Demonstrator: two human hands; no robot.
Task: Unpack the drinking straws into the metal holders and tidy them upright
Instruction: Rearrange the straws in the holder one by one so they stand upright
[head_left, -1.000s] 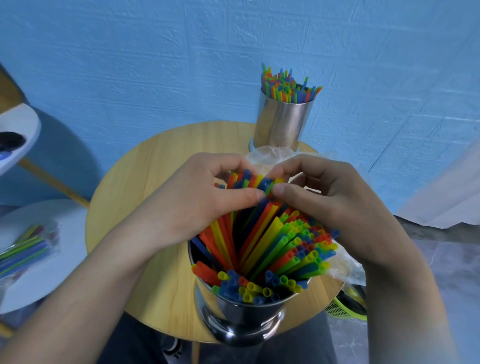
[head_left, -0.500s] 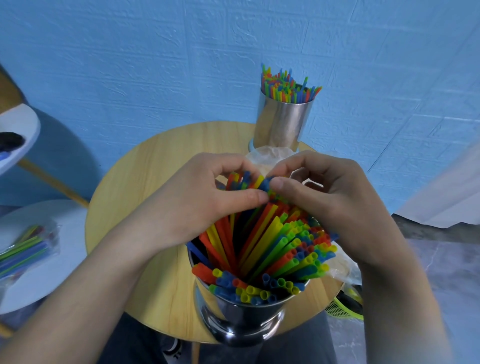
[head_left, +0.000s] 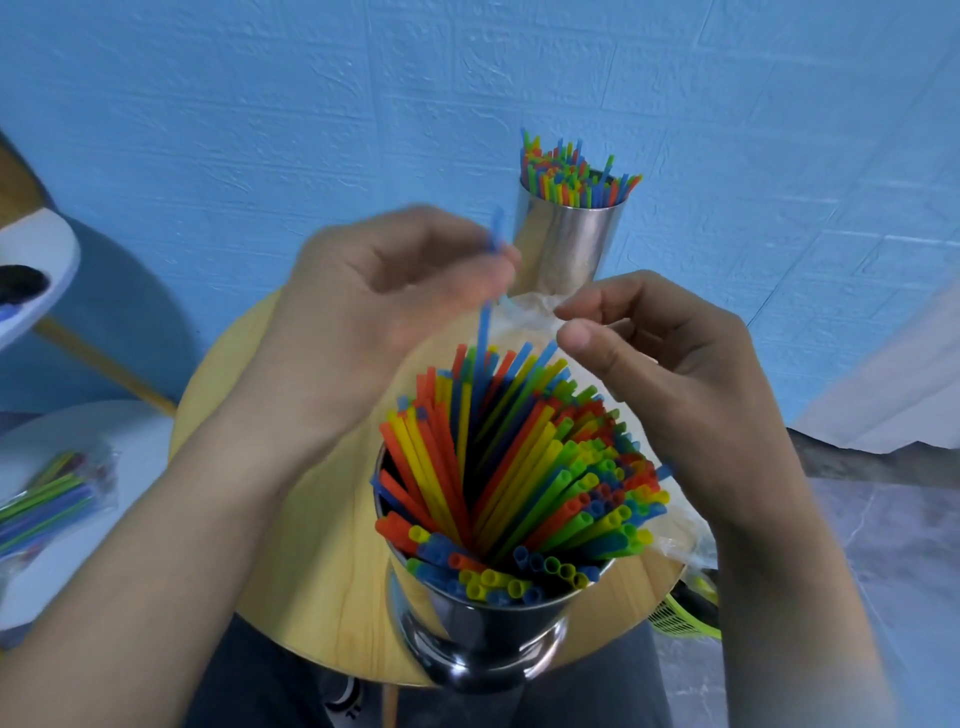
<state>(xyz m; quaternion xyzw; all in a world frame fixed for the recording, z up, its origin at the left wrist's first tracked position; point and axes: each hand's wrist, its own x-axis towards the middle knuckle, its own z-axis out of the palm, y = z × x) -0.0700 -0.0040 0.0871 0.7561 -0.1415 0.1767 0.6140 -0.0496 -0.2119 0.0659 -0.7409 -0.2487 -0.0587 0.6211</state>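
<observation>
A near metal holder (head_left: 483, 631) stands at the front edge of the round wooden table (head_left: 317, 540), full of coloured straws (head_left: 524, 478) that lean and fan toward the right. My left hand (head_left: 374, 317) is raised above the holder and pinches a single blue straw (head_left: 485, 332), whose lower end still reaches into the bunch. My right hand (head_left: 660, 353) hovers just right of the straw tops, fingers loosely curled, holding nothing. A second metal holder (head_left: 566, 244) with upright straws stands at the table's far side.
Crumpled clear plastic wrapping (head_left: 524, 312) lies between the two holders and under my right hand. A bag of unopened straws (head_left: 47, 499) lies on a white surface at the left. A blue wall is close behind the table. A green basket (head_left: 685, 613) sits below at right.
Both hands were pinching the straw tops together; now they have parted. My left hand has lifted up, drawing one blue straw out of the bunch, and my right hand has let go.
</observation>
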